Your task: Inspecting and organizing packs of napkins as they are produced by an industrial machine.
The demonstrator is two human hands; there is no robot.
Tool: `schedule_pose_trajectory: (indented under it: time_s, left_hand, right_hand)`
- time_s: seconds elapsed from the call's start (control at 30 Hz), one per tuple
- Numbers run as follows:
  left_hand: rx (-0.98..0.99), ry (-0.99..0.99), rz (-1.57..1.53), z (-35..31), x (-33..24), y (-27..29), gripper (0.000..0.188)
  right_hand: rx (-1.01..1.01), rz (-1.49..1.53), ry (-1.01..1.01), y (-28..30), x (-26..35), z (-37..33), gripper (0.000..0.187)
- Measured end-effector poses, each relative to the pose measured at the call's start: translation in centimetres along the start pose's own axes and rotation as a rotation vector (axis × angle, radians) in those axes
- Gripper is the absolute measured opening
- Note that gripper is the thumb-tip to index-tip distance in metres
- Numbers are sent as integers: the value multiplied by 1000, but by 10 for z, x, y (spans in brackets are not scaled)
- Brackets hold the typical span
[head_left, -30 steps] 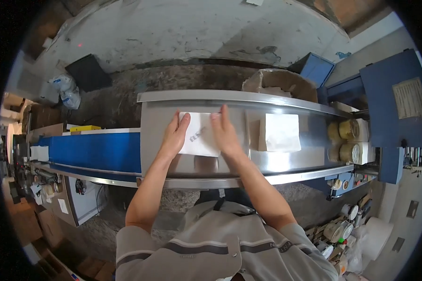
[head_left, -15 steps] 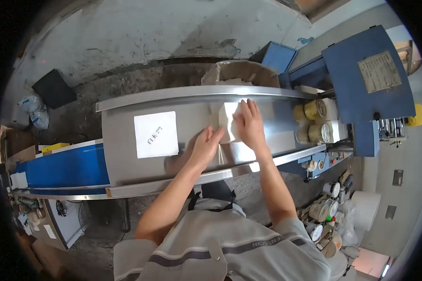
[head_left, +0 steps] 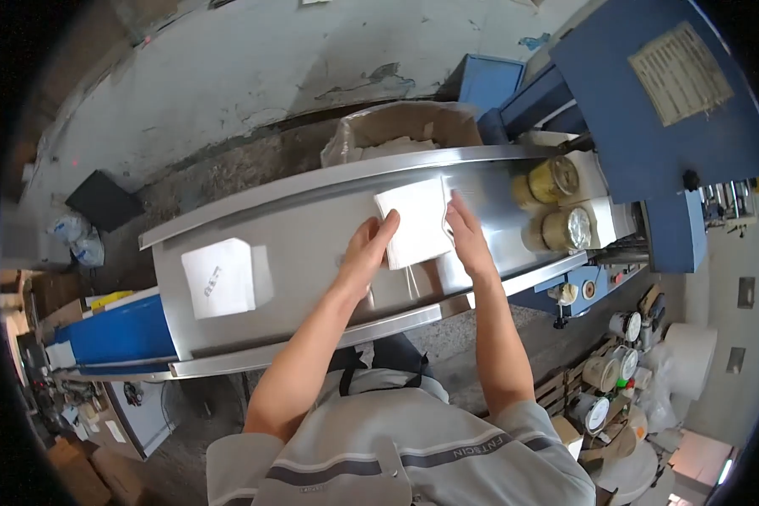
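Observation:
Between my hands is a stack of white square paper, raised and tilted over the shiny metal table. My left hand grips its left edge, thumb on the near face and the other fingers partly hidden. Along the right edge my right hand presses with its fingers, closing the stack between both hands. To the left, a second white paper stack with dark print lies on the metal, apart from my hands.
Raised metal rails border the table. Two yellowish cylinders stand before a blue machine at the right. Behind the far rail sits an open cardboard box. A blue belt continues at the left; several tubs stand at lower right.
The stack in my hands has turned its broad white face toward me. My right hand has moved from its top to its right edge. The whole view has shifted and turned.

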State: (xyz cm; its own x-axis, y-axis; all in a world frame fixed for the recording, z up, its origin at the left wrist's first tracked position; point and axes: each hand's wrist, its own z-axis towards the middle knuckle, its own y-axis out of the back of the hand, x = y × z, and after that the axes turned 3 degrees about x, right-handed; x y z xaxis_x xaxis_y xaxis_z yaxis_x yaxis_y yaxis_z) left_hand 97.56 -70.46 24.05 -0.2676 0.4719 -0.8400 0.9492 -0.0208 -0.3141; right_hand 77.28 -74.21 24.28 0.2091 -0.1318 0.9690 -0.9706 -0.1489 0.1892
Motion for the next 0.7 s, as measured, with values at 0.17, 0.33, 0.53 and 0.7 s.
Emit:
schedule_pose_trajectory:
  time_s: [0.17,0.33,0.53,0.7]
  left_hand:
    - [-47,-60,190,-3,-13,-75,72]
    - [52,-652,447,-19,-2,-80,88]
    - [104,-767,578,-40,-32,-93,101]
    - [35,-947,526,-56,-50,-99,97]
  right_hand:
    - [128,203,-203,20,-23,-4,74]
    - [172,240,275,28,25,-35,66]
    - [72,224,606,33,56,-47,85]
    - [13,245,617,30,59,-56,82]
